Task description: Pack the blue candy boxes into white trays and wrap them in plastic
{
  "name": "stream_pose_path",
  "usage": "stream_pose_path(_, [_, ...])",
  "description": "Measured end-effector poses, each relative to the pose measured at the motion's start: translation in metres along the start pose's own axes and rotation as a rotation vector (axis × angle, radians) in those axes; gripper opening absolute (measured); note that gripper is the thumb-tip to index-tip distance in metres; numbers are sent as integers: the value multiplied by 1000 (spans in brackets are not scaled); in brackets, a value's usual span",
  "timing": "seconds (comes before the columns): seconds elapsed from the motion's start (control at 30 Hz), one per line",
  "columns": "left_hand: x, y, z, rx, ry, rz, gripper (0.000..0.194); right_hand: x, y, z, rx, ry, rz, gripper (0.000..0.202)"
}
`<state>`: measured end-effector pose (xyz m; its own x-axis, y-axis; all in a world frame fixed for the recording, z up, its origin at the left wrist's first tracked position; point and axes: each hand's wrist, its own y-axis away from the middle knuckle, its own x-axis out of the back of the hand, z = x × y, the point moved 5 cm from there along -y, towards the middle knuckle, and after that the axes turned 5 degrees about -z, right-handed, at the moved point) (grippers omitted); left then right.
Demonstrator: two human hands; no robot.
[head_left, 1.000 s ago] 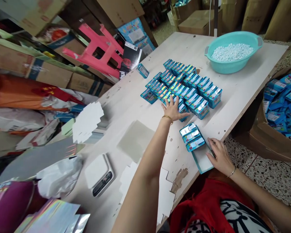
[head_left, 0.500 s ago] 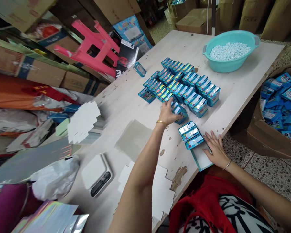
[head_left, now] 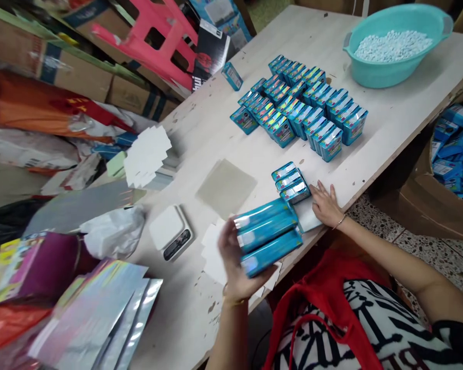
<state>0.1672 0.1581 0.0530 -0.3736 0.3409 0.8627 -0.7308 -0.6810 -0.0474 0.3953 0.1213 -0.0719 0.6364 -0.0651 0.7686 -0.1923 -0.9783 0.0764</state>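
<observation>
My left hand (head_left: 235,264) is closed around three small blue boxes (head_left: 268,234), held side by side and tilted, a little blurred, above the near table edge. They partly hide a shallow open tray (head_left: 309,215) with a pale inside. At the tray's far end stand three blue boxes (head_left: 291,182) with shiny tops. My right hand (head_left: 327,204) lies with fingers spread at the tray's right side, touching it or the table beside it. Farther off, several rows of the same blue boxes (head_left: 304,108) stand upright.
A turquoise basin (head_left: 393,69) of pale pellets stands at the far right. A carton (head_left: 428,192) of blue packs is beside the table. To the left are a white scale (head_left: 172,231), a translucent sheet (head_left: 227,187), white cards (head_left: 147,156) and silvery bags (head_left: 96,313).
My left hand has taken three blue boxes from the near end of the rows and brought them toward me, over the tray. My right hand stays by the tray; the view has shifted.
</observation>
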Motion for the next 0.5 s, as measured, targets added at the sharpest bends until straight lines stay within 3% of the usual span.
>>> stream_pose_path(0.1, [-26,-24,7,-162,208,148,111,-4,2,6,55,-45,-42,63])
stream_pose_path(0.17, [-37,-42,11,-293,233,156,101,-5,9,11,122,-87,-50,64])
stream_pose_path(0.33, [-40,-58,21,-372,20,77,90,0,26,15,279,-98,22,66])
stream_pose_path(0.5, [-38,-59,30,-363,-173,-67,83,7,33,13,355,1,-43,54])
